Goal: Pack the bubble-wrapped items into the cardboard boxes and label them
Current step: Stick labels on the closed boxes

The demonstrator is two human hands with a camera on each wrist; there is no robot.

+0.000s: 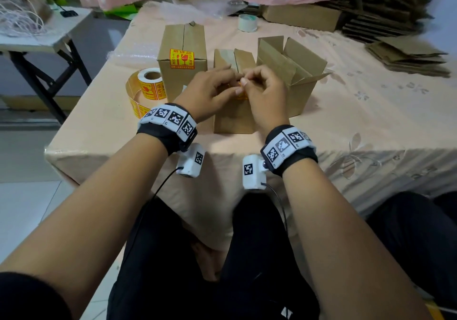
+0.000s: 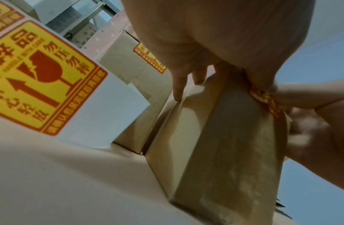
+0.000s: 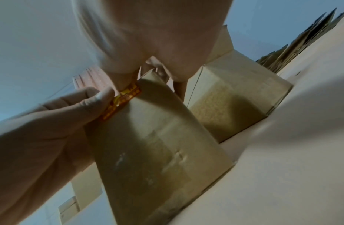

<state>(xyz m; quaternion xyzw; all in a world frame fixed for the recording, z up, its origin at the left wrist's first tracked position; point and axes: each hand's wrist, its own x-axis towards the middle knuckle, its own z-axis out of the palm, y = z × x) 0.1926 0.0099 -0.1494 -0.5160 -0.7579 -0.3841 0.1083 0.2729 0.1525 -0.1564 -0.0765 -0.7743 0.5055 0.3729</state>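
A closed cardboard box (image 1: pixel 233 118) stands upright near the table's front edge. Both hands are at its top front edge, on a yellow and red fragile label (image 2: pixel 263 97). My left hand (image 1: pixel 222 87) pinches the label (image 3: pixel 123 99) from the left side, its little finger touching the box side. My right hand (image 1: pixel 257 84) pinches the label from the right with curled fingers. In the head view the hands hide most of the label. A taller closed box (image 1: pixel 183 59) with a fragile label on it stands behind and to the left. An open box (image 1: pixel 291 74) with raised flaps stands to the right.
A roll of fragile labels (image 1: pixel 148 82) trails a strip toward the table's left front. A tape roll (image 1: pixel 247 22) and another box (image 1: pixel 301 16) lie at the back. Flattened cardboard (image 1: pixel 408 54) is stacked at the right. Bubble wrap (image 1: pixel 128 52) lies at the left edge.
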